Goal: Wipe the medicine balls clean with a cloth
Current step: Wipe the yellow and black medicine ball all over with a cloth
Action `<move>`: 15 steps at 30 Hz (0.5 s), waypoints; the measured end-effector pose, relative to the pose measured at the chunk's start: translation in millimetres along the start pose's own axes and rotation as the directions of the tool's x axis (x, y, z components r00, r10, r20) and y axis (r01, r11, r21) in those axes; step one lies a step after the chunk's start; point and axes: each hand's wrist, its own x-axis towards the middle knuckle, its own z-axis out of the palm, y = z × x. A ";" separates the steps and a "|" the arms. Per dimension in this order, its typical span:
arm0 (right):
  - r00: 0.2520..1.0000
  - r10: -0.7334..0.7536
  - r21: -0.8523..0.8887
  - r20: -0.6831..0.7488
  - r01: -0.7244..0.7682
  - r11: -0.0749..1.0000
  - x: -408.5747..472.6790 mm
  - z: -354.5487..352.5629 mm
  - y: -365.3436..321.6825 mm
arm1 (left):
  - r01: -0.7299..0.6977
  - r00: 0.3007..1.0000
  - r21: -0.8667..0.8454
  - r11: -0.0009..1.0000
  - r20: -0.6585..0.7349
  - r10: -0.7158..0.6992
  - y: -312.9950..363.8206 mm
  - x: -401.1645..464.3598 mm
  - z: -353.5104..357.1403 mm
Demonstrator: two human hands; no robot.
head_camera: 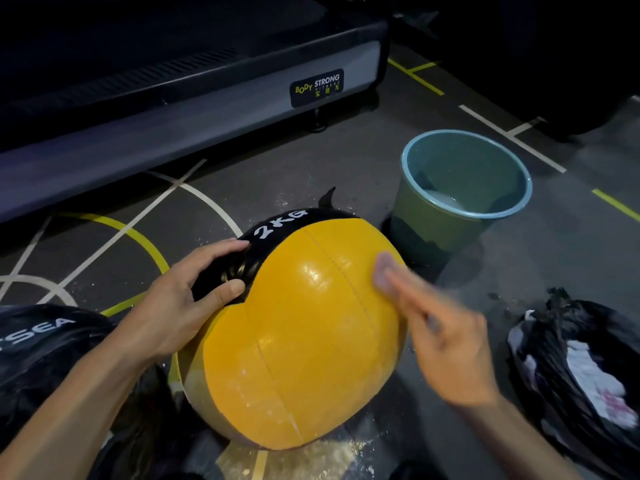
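Note:
A yellow medicine ball with a black band marked "2KG" sits on the floor in front of me. My left hand grips the wrinkled black band at the ball's upper left, thumb and fingers curled round a fold of it. My right hand is motion-blurred, its fingers stretched straight and lying against the ball's upper right side. A pale blurred patch shows at its fingertips; I cannot tell whether that is a cloth. The yellow surface looks wet and shiny.
A teal bucket holding water stands just behind the ball on the right. A black plastic bag with white cloth inside lies at the right. A second black ball lies at the left. A treadmill base runs along the back.

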 end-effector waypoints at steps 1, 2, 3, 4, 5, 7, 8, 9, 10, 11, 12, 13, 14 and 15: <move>0.986 0.139 0.032 -0.093 -0.136 0.990 10.8 -4.5 0.9 | -0.001 1.000 -0.001 1.000 -0.005 0.001 2.5 1.9 2.5; 0.960 0.228 0.055 -0.162 -0.221 0.974 18.1 -5.0 1.3 | -0.004 1.000 0.000 1.000 -0.012 0.004 5.1 4.2 4.5; 0.953 0.237 0.069 -0.189 -0.228 0.971 20.6 -0.6 -1.1 | -0.008 1.000 0.007 1.000 -0.022 0.008 6.8 7.3 5.7; 0.964 0.195 0.080 -0.179 -0.184 0.980 19.0 7.3 -9.3 | -0.010 1.000 0.015 1.000 -0.029 0.010 8.4 10.4 6.2; 0.984 0.107 0.067 -0.143 -0.098 0.993 12.6 17.7 -17.8 | -0.009 0.999 0.020 1.000 -0.031 0.010 8.6 13.1 6.1; 0.988 -0.152 -0.037 -0.038 0.151 0.988 -7.7 34.5 -30.5 | 0.000 0.999 0.024 1.000 -0.032 0.000 6.5 15.8 5.0; 0.963 -0.269 -0.093 0.021 0.269 0.959 -16.4 37.3 -32.7 | 0.005 1.000 0.025 1.000 -0.029 -0.004 5.7 15.8 4.7; 0.927 -0.364 -0.134 0.091 0.374 0.918 -19.0 34.6 -30.2 | 0.009 1.000 0.025 1.000 -0.024 -0.009 5.1 15.2 4.8; 0.894 -0.421 -0.159 0.152 0.443 0.883 -13.9 27.6 -24.0 | 0.009 1.000 0.024 1.000 -0.022 -0.009 4.9 14.8 5.5; 0.891 -0.423 -0.176 0.164 0.448 0.876 -5.2 20.0 -16.8 | 0.010 1.000 0.021 1.000 -0.027 -0.009 4.5 14.6 6.0; 0.927 -0.358 -0.196 0.117 0.374 0.906 4.7 12.1 -11.1 | 0.010 0.999 0.020 1.000 -0.036 -0.009 4.5 15.4 6.7; 0.970 -0.240 -0.209 0.025 0.240 0.948 15.3 3.7 -7.0 | 0.008 0.999 0.024 1.000 -0.046 -0.007 5.2 17.4 8.3; 0.991 -0.112 -0.202 -0.068 0.096 0.975 24.6 -3.2 -4.0 | 0.007 0.998 0.035 0.999 -0.057 -0.005 7.1 19.6 10.2; 0.991 -0.018 -0.198 -0.133 -0.009 0.980 30.3 -6.0 -2.9 | 0.006 0.998 0.046 0.999 -0.070 -0.003 9.9 22.0 11.9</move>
